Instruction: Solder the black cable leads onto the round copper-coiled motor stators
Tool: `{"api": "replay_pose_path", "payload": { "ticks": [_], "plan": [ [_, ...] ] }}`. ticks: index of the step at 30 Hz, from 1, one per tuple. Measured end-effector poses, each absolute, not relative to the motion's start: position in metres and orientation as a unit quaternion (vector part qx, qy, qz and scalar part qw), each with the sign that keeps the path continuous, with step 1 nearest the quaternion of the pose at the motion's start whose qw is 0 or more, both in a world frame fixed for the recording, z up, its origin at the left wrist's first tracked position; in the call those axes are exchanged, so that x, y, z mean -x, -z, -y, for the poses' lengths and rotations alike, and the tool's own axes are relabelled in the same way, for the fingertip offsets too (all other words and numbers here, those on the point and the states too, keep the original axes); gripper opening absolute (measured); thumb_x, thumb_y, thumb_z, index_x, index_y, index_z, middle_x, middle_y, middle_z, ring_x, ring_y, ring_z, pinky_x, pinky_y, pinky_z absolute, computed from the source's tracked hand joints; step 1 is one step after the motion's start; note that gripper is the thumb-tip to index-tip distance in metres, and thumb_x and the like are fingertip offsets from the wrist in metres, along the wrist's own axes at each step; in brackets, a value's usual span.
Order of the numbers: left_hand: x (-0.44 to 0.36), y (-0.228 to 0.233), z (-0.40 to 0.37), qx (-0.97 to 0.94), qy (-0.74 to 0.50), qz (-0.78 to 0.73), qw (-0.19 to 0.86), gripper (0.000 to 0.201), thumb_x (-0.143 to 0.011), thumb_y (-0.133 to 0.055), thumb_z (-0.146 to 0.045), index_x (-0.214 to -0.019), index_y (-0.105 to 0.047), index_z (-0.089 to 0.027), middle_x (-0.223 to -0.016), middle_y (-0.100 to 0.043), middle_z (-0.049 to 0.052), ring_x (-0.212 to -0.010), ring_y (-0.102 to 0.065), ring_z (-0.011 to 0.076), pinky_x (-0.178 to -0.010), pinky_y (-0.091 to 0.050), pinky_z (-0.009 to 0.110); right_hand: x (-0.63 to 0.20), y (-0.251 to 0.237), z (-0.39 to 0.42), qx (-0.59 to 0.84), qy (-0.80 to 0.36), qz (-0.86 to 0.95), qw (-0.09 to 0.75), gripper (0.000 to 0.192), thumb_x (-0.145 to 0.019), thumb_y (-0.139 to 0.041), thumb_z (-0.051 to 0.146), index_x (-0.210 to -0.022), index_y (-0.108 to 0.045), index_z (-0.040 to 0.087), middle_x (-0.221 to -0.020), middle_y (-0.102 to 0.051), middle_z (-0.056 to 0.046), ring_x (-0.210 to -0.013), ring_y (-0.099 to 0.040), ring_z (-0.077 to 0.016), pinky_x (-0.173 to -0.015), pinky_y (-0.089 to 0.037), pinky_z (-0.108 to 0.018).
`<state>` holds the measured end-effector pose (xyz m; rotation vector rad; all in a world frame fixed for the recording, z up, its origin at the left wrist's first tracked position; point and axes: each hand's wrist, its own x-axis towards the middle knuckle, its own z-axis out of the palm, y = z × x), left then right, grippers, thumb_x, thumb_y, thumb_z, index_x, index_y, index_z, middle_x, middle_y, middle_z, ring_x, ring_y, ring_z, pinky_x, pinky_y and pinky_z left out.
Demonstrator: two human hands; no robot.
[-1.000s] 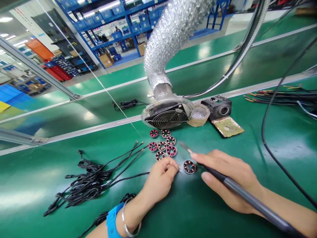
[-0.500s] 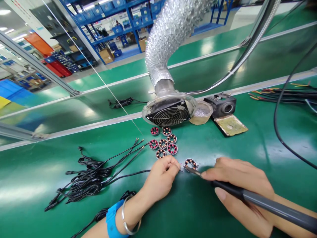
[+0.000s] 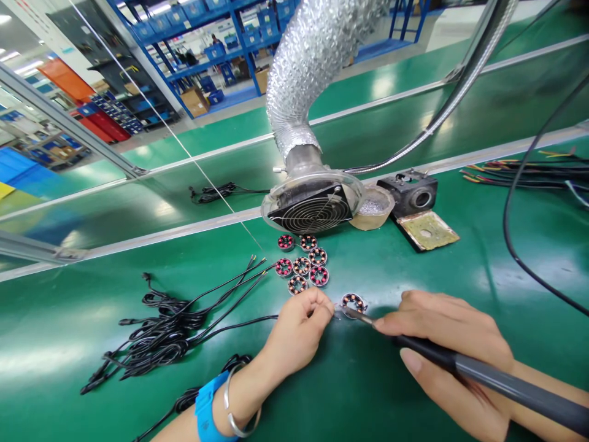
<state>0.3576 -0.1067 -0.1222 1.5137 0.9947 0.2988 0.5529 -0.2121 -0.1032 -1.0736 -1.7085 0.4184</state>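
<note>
Two hands meet at one small wound coil ring [image 3: 353,302] lying on the green bench [image 3: 414,393]: our left hand [image 3: 297,334] pinches a thin black lead wire [image 3: 239,323] at its bared end beside the ring, and our right hand [image 3: 448,344] grips the soldering iron [image 3: 464,367] like a pen, tip touching the ring's near edge. For a clean joint, we judge that wire and tip should stay steady together on the one terminal, hands braced on the bench. Six more rings [image 3: 301,265] sit clustered just below the fume extractor fan [image 3: 310,212]. Beside it a shallow round tub [image 3: 373,209] holds a grey silvery mass, and the iron stand's tray [image 3: 429,230] holds a yellowed sponge.
</note>
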Motion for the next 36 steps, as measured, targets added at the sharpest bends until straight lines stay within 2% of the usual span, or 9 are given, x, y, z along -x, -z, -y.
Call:
{"api": "replay_pose_path", "payload": {
  "ticks": [6,9,15,19,21,24,27,31,36],
  "plan": [
    [-0.357,0.121,0.108,-0.656,-0.131,-0.421,0.613,0.017,-0.084,-0.046,-0.027,-0.07,-0.049,-0.018,-0.058,-0.038,-0.006,-0.055,-0.032,0.0103,-0.052,-0.026,0.023,-0.553,0.101,0.213,0.462,-0.173,0.698,0.519,0.033,-0.077,-0.05,0.009,-0.106,-0.064,0.017,-0.065,-0.053,-0.001,-0.053,-0.049,-0.0165,-0.051,-0.035,-0.033],
    [-0.358,0.12,0.108,-0.654,-0.131,-0.423,0.613,0.017,-0.084,-0.046,-0.028,-0.07,-0.048,-0.019,-0.058,-0.037,-0.007,-0.055,-0.031,0.0101,-0.051,-0.026,0.023,-0.554,0.102,0.212,0.454,-0.166,0.695,0.532,0.034,-0.077,-0.051,0.009,-0.108,-0.065,0.016,-0.07,-0.057,-0.004,-0.057,-0.053,-0.0168,-0.051,-0.04,-0.032],
    [-0.358,0.122,0.108,-0.654,-0.129,-0.421,0.615,0.018,-0.086,-0.046,-0.028,-0.072,-0.049,-0.018,-0.058,-0.038,-0.007,-0.055,-0.031,0.0101,-0.051,-0.026,0.023,-0.55,0.11,0.202,0.484,-0.103,0.696,0.521,0.043,-0.086,-0.053,0.008,-0.128,-0.057,0.018,-0.071,-0.063,0.0,-0.054,-0.057,-0.0127,-0.05,-0.047,-0.025],
    [-0.355,0.124,0.106,-0.658,-0.121,-0.398,0.628,0.02,-0.09,-0.045,-0.029,-0.074,-0.047,-0.019,-0.059,-0.038,-0.007,-0.055,-0.032,0.0102,-0.052,-0.026,0.024,-0.54,0.126,0.191,0.486,-0.087,0.711,0.5,0.035,-0.088,-0.055,0.003,-0.117,-0.06,0.021,-0.084,-0.071,-0.002,-0.063,-0.064,-0.0123,-0.059,-0.052,-0.023],
    [-0.352,0.123,0.106,-0.676,-0.107,-0.388,0.617,0.023,-0.094,-0.044,-0.034,-0.076,-0.047,-0.019,-0.06,-0.041,-0.006,-0.056,-0.035,0.0106,-0.053,-0.028,0.024,-0.535,0.136,0.185,0.479,-0.078,0.732,0.478,0.028,-0.087,-0.057,0.004,-0.11,-0.062,0.02,-0.087,-0.072,-0.004,-0.066,-0.065,-0.0136,-0.061,-0.052,-0.025],
    [-0.349,0.116,0.108,-0.714,-0.087,-0.373,0.586,0.027,-0.097,-0.04,-0.038,-0.078,-0.047,-0.019,-0.065,-0.047,-0.005,-0.061,-0.04,0.0116,-0.058,-0.032,0.025,-0.53,0.144,0.179,0.464,-0.058,0.757,0.456,0.028,-0.087,-0.055,0.003,-0.109,-0.061,0.02,-0.078,-0.068,-0.003,-0.062,-0.062,-0.0137,-0.057,-0.048,-0.025],
    [-0.347,0.106,0.11,-0.766,-0.062,-0.358,0.53,0.024,-0.099,-0.039,-0.034,-0.083,-0.048,-0.02,-0.073,-0.054,-0.003,-0.068,-0.047,0.0133,-0.063,-0.034,0.026,-0.53,0.143,0.179,0.459,-0.028,0.761,0.458,0.028,-0.086,-0.053,0.002,-0.106,-0.061,0.02,-0.067,-0.062,0.001,-0.056,-0.056,-0.0129,-0.055,-0.043,-0.025],
    [-0.346,0.097,0.112,-0.828,-0.041,-0.349,0.438,0.017,-0.099,-0.038,-0.028,-0.088,-0.049,-0.021,-0.081,-0.057,-0.001,-0.074,-0.049,0.0154,-0.068,-0.034,0.028,-0.53,0.137,0.182,0.459,-0.041,0.754,0.467,0.028,-0.084,-0.055,0.002,-0.104,-0.061,0.02,-0.067,-0.06,0.001,-0.056,-0.054,-0.0125,-0.055,-0.041,-0.025],
    [-0.346,0.1,0.111,-0.795,-0.05,-0.354,0.49,0.017,-0.099,-0.038,-0.026,-0.087,-0.049,-0.02,-0.078,-0.059,-0.001,-0.073,-0.052,0.0145,-0.069,-0.035,0.027,-0.531,0.136,0.186,0.439,-0.07,0.77,0.458,0.034,-0.084,-0.055,0.0,-0.112,-0.061,0.019,-0.07,-0.061,0.001,-0.057,-0.055,-0.0119,-0.056,-0.041,-0.024]
  ]
}}
